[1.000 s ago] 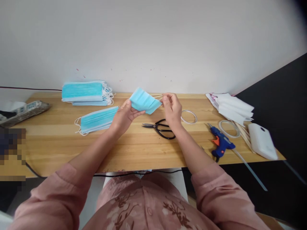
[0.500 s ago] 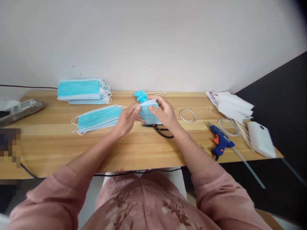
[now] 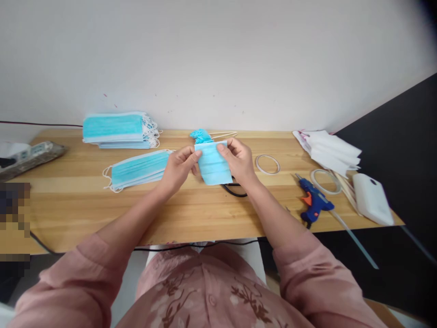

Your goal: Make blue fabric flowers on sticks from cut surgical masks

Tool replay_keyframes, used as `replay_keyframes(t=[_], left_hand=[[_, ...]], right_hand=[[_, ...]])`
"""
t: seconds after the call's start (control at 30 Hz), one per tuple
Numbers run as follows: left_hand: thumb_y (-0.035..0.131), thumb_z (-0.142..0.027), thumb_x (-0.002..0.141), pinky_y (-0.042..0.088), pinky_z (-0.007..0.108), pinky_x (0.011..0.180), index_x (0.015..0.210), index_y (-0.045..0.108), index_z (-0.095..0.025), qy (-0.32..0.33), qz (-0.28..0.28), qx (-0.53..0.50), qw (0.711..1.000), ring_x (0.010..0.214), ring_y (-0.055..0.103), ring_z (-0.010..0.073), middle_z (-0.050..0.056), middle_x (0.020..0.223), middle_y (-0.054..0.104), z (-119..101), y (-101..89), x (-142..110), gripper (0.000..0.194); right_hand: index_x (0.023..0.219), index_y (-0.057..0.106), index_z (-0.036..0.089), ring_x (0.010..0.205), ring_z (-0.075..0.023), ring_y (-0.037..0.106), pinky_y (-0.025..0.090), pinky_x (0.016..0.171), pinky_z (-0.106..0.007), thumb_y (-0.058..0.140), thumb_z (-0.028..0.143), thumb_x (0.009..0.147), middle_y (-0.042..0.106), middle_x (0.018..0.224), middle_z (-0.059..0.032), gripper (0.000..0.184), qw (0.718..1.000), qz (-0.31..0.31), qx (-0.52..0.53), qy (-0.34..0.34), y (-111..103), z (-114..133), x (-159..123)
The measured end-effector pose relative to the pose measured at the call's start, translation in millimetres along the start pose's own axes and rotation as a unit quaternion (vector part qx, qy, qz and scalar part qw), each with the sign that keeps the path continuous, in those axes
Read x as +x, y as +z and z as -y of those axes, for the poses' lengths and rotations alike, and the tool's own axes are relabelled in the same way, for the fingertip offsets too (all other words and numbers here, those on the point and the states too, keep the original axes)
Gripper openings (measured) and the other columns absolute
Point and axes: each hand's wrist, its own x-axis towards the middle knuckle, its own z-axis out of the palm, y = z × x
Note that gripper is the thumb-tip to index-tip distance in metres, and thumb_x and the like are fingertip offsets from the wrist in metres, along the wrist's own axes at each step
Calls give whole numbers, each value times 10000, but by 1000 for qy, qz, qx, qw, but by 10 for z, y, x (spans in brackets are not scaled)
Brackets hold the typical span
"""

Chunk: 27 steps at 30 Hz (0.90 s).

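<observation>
A light-blue pleated piece of face mask (image 3: 215,165), with a white band along its top edge, is held up between my two hands above the table. My left hand (image 3: 180,166) pinches its upper left corner, and my right hand (image 3: 239,159) grips the upper right side with the thumb in front. Behind the piece, partly covered, lie scissors with black handles (image 3: 235,195); their blades are hidden. Just beyond my hands are bright-blue gathered flowers (image 3: 200,135) and thin wooden sticks (image 3: 223,134). Left of my left hand lies a small pile of blue face masks (image 3: 141,169).
A taller stack of masks (image 3: 112,127) sits at the back left, near a power strip (image 3: 39,152). To the right are a tape roll (image 3: 268,164), a blue glue gun (image 3: 314,200), another tape ring (image 3: 326,181), white sheets (image 3: 329,148) and a white case (image 3: 372,199).
The piece, folded and tilted before, now hangs flat with its banded edge on top. My hands have shifted to its upper corners. It now covers the scissors' blades.
</observation>
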Motion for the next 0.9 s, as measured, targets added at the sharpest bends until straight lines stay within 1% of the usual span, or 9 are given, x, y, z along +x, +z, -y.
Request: replay_keyframes(t=[0.07,0.13,0.2,0.27,0.37,0.53,0.73,0.83,0.9], left_hand=[[700,-499,859,355,267,531,609,529,-203,5,-5,25,1000,487,467,115,-15,533,539,7,-26,14,424],[676,-488,868,327,266,527,619,533,-202,7,9,53,999,489,443,113,-21,516,521,21,-52,30,406],[651,-467,876,303,264,524,627,533,-198,18,32,93,995,492,416,108,-30,511,500,41,-70,43,384],[624,-436,882,289,263,531,626,521,-194,39,53,139,988,510,404,105,-36,523,481,64,-76,46,367],[586,-419,887,276,262,543,640,522,-186,58,80,184,978,540,399,103,-40,551,457,98,-62,36,345],[595,-431,859,274,255,560,657,564,-169,48,95,183,977,572,377,95,-38,587,452,136,-34,22,332],[703,-471,788,391,248,605,775,691,-151,-24,91,99,991,625,521,119,9,697,650,194,-28,53,320],[768,-473,731,462,266,671,787,707,-148,-55,93,54,993,690,607,149,37,766,715,245,-36,89,335],[790,-440,710,446,247,635,756,704,-154,-56,60,49,995,656,589,130,21,726,701,264,-49,116,302]], right_hand=[[867,650,200,648,-118,540,433,601,-249,646,506,909,617,731,21,309,1000,6,-20,-6,-31,8,15],[1009,682,206,811,-153,641,504,741,-286,633,477,928,714,900,-20,287,997,12,-62,-35,-75,45,32],[1148,679,217,994,-192,678,513,902,-345,627,446,939,748,1069,-56,314,990,30,-113,-75,-116,99,43],[1182,689,225,1048,-213,683,501,958,-375,623,421,946,759,1105,-69,314,978,67,-161,-111,-134,142,45],[1063,740,223,926,-212,693,509,874,-358,642,391,937,771,968,-54,232,962,112,-200,-145,-101,157,30],[830,709,211,755,-169,648,477,719,-297,668,306,904,722,786,-7,128,964,114,-196,-136,-6,130,-10],[819,629,212,620,-124,529,422,597,-268,620,373,923,607,694,23,192,990,-35,-112,-72,-93,69,69],[808,585,216,599,-117,486,389,568,-265,616,430,929,534,662,34,247,989,-99,-80,-69,-161,0,141],[803,566,218,600,-116,468,379,574,-269,615,464,931,503,661,37,281,985,-129,-85,-71,-188,-38,174]])
